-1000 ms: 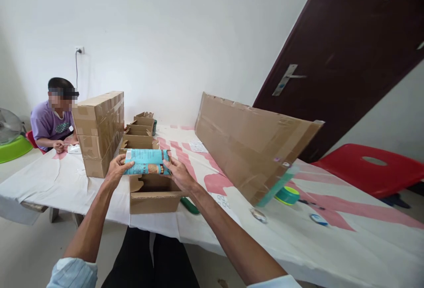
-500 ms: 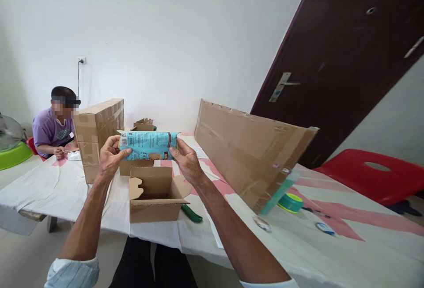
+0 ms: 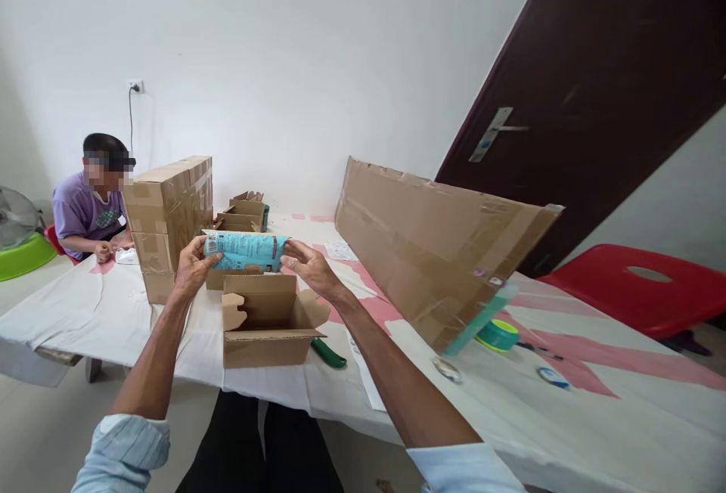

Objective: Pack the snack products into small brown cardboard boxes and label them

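Observation:
A light-blue printed snack packet (image 3: 249, 252) is held level above the table, its printed side facing me. My left hand (image 3: 193, 265) grips its left end, thumb in front and fingers behind. At the other end, my right hand (image 3: 306, 262) pinches the packet between thumb and fingers. Just below and nearer to me stands an open cardboard box (image 3: 266, 351), its flaps spread; the part of its inside that shows holds nothing I can make out. Beside that box's right side lies a dark green object (image 3: 327, 353), perhaps a tool handle.
Stacked cartons (image 3: 164, 228) stand at the left, more open boxes (image 3: 243, 213) behind the packet. A large cardboard panel (image 3: 436, 243) leans at the right, near a tape roll (image 3: 497, 334). A person (image 3: 94, 206) sits at the far left. A red chair (image 3: 635, 281) is right.
The packet and both hands have come slightly lower over the open box, and the packet's right end has drawn left. My view has shifted a little. Both hands still hold the packet.

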{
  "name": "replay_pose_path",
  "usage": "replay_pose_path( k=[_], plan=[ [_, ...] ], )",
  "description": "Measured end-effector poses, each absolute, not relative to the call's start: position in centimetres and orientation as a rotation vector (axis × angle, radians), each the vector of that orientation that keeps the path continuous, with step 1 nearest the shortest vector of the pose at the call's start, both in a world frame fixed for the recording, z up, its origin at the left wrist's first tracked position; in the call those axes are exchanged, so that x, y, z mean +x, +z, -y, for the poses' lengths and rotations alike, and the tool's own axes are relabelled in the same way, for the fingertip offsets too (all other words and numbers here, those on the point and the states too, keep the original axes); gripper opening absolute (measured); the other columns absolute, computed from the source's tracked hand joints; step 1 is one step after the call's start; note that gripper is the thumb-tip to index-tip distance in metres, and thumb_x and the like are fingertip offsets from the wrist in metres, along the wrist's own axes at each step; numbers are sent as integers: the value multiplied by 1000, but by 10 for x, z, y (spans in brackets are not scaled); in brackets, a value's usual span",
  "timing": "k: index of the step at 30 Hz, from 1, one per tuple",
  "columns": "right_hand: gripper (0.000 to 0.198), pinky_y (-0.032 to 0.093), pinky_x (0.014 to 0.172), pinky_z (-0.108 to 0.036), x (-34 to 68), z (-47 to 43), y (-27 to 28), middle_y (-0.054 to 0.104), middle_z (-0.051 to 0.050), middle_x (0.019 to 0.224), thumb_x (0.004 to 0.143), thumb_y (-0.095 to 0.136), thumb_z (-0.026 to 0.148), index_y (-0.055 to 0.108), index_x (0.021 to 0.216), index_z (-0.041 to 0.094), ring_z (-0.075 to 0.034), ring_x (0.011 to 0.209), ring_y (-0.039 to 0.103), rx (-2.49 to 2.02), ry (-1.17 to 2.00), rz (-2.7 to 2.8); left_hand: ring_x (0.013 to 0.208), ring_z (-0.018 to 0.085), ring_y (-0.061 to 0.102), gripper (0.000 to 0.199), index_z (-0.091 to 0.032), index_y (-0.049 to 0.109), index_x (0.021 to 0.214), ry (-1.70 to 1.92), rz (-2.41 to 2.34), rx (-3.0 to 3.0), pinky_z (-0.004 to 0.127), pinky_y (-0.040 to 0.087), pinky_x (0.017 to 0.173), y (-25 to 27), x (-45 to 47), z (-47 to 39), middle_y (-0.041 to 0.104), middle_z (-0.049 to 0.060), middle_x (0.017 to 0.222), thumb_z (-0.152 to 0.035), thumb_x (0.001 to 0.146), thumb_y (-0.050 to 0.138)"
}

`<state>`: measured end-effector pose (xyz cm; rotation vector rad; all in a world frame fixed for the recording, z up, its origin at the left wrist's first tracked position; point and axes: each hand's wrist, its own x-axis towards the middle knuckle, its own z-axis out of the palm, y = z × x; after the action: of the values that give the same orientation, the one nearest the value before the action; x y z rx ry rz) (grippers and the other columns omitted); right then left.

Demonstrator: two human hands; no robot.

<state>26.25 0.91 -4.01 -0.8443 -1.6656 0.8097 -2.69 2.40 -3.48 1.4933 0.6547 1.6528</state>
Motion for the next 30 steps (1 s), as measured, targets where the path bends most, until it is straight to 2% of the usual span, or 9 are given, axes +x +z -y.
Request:
replay_pose_path(
  k=[3, 5, 9, 12, 14, 21, 24, 27, 30],
  plan=[
    [84, 46, 117, -52, 287, -21, -63, 59, -20, 154, 72, 85, 59, 66, 142, 16, -38, 144, 53, -1166, 791, 1684, 78, 16, 68, 47, -20, 70, 100, 1768, -682, 1424, 29, 55, 75, -49, -37, -44, 74, 0, 91, -36, 64, 96],
    [80, 49, 113, -53, 299, -24, -77, 62, -23, 149, 68, 88, 55, 71, 134, 14, -40, 139, 57, -1312, 844, 1684, 78, 16, 67, 50, -20, 69, 99, 1824, -704, 1387, 28, 54, 74, -55, -44, -57, 73, 0, 90, -36, 61, 97],
    [53, 58, 92, -43, 307, -20, -101, 79, -14, 112, 67, 84, 56, 79, 100, 15, -32, 106, 73, -1323, 982, 1711, 76, 15, 65, 52, -20, 68, 97, 1856, -758, 1348, 27, 53, 72, -65, -54, -78, 72, -2, 87, -35, 57, 98],
    [46, 57, 76, -36, 305, -13, -111, 79, -8, 88, 70, 77, 58, 76, 84, 15, -24, 81, 71, -1298, 1057, 1707, 76, 14, 64, 52, -20, 68, 96, 1830, -797, 1339, 26, 52, 72, -78, -57, -86, 71, -2, 86, -34, 55, 98],
    [44, 55, 69, -33, 303, -7, -114, 77, -6, 84, 70, 75, 57, 75, 83, 15, -21, 73, 68, -1286, 1101, 1705, 75, 14, 64, 52, -20, 69, 95, 1790, -822, 1335, 26, 52, 71, -90, -58, -88, 70, -2, 84, -33, 54, 98],
    [34, 53, 67, -29, 293, 20, -107, 78, -5, 85, 73, 75, 48, 78, 85, 16, -21, 76, 69, -1213, 1264, 1693, 71, 17, 64, 50, -18, 70, 90, 1590, -894, 1306, 28, 50, 67, -149, -48, -90, 71, -1, 78, -33, 51, 98],
    [33, 55, 68, -30, 288, 28, -105, 78, -5, 85, 74, 75, 49, 78, 83, 18, -22, 79, 71, -1179, 1311, 1700, 71, 16, 63, 48, -18, 68, 87, 1557, -924, 1277, 27, 49, 68, -171, -42, -97, 71, -1, 77, -34, 51, 97],
    [36, 57, 71, -32, 284, 30, -105, 79, -5, 87, 76, 74, 52, 79, 89, 19, -24, 82, 73, -1128, 1363, 1695, 68, 15, 62, 48, -19, 66, 85, 1551, -955, 1237, 26, 48, 67, -188, -38, -111, 69, -2, 76, -36, 51, 96],
    [36, 56, 68, -30, 283, 27, -106, 78, -5, 85, 78, 73, 53, 79, 90, 19, -23, 81, 73, -1133, 1368, 1690, 64, 14, 60, 50, -20, 64, 83, 1554, -990, 1197, 27, 48, 65, -200, -36, -125, 68, -4, 74, -37, 48, 95]
  ],
)
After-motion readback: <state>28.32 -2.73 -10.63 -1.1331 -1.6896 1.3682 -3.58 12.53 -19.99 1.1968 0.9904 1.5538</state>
